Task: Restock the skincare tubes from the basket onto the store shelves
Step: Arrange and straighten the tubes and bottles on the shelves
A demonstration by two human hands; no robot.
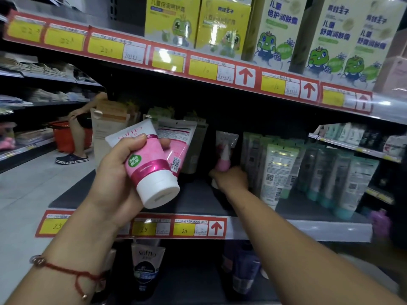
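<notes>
Left hand (120, 170) grips pink tubes (152, 164); right hand (231, 179) on shelf tube (223, 159).

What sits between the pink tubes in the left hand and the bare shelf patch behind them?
Nothing visible. The left hand holds the pink tubes just before the bare shelf; the right hand works further right.

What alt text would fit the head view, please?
The left hand holds two pink tubes in front of a store shelf. The right hand reaches in and grips another pink tube standing beside green tubes.
</notes>
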